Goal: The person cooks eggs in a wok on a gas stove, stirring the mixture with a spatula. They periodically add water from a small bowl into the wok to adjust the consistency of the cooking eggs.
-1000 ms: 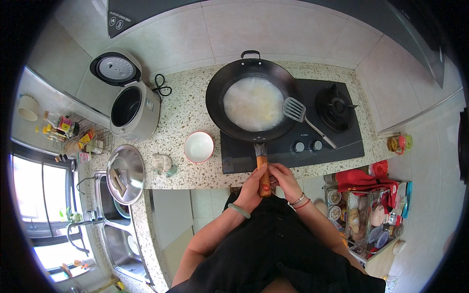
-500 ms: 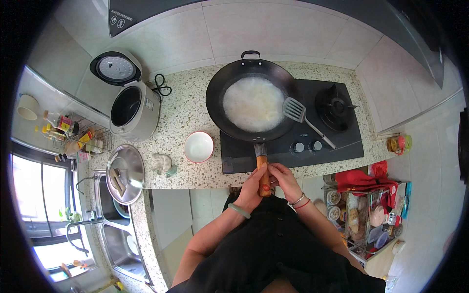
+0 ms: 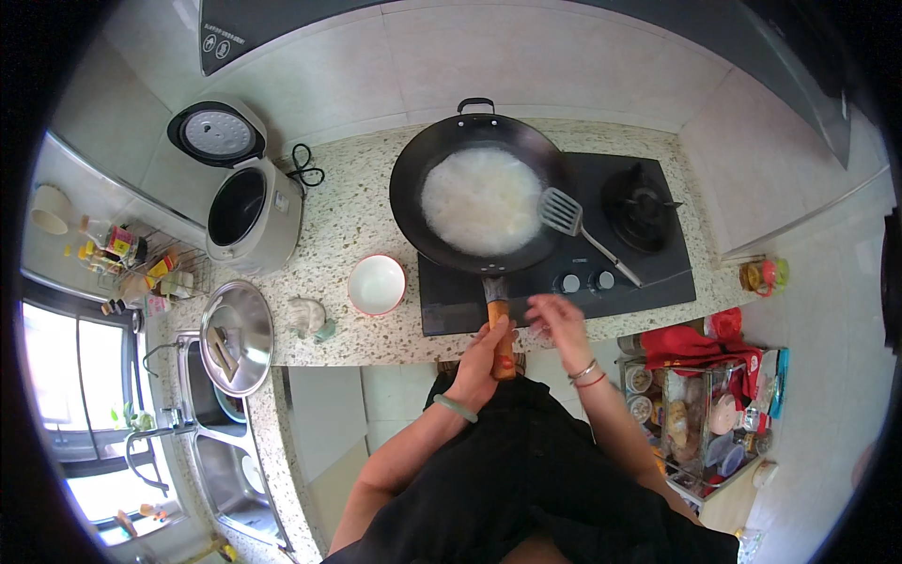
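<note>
A large black wok point(image 3: 407, 183) sits on the left side of the black gas hob, with bubbling, foamy white liquid point(image 3: 481, 200) in it. Its wooden handle point(image 3: 499, 308) points toward me, and my left hand point(image 3: 481, 359) is wrapped around it. To the right of the handle, my right hand point(image 3: 559, 324) hovers near the hob's front edge, fingers loosely apart and slightly blurred, with nothing visible in them. A slotted metal spatula point(image 3: 562, 212) rests with its head over the wok's right rim and its handle on the hob.
Left of the hob point(image 3: 658, 282) stand a white red-rimmed bowl point(image 3: 378, 286), a crumpled cloth point(image 3: 305, 317) and an open rice cooker point(image 3: 258, 226). A metal lid point(image 3: 252, 320) lies by the sink point(image 3: 235, 479). A second burner point(image 3: 643, 205) is at right; a loaded rack point(image 3: 691, 414) stands below the counter.
My right hand has let go of the wok handle and moved up and to the right. My left hand stays on the handle. The whole view has shifted slightly.
</note>
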{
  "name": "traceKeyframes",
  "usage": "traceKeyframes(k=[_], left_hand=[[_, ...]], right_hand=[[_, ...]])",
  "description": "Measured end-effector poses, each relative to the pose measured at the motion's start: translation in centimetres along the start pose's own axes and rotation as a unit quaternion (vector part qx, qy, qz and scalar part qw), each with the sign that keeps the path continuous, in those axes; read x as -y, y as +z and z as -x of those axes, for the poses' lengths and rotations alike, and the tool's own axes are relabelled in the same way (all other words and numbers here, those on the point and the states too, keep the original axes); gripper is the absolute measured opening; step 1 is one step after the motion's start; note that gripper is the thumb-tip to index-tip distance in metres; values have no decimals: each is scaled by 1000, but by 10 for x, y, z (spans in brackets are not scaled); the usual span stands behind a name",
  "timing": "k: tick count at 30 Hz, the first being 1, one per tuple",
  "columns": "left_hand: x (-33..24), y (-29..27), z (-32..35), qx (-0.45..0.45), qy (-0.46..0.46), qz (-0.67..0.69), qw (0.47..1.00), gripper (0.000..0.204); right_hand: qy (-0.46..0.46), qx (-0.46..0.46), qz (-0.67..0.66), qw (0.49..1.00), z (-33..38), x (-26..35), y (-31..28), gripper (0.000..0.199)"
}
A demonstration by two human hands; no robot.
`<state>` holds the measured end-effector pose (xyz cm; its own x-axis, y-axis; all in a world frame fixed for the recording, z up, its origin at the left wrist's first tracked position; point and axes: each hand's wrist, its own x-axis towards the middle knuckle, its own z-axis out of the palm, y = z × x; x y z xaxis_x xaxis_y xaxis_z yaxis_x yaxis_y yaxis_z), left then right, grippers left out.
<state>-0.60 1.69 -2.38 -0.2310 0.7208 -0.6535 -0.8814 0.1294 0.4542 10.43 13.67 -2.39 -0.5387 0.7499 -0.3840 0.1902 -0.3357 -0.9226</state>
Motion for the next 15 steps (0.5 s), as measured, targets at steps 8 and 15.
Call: traceKeyframes(k=[8,15], left_hand=[[-7,9,8,-55,43,-117,991,46],[0,4,-1,-59,64,-92,992,47]], right_hand=[[-111,-297,598,736,-86,-24,-153,39],[35,-227,680,696,-110,-48,-190,51]])
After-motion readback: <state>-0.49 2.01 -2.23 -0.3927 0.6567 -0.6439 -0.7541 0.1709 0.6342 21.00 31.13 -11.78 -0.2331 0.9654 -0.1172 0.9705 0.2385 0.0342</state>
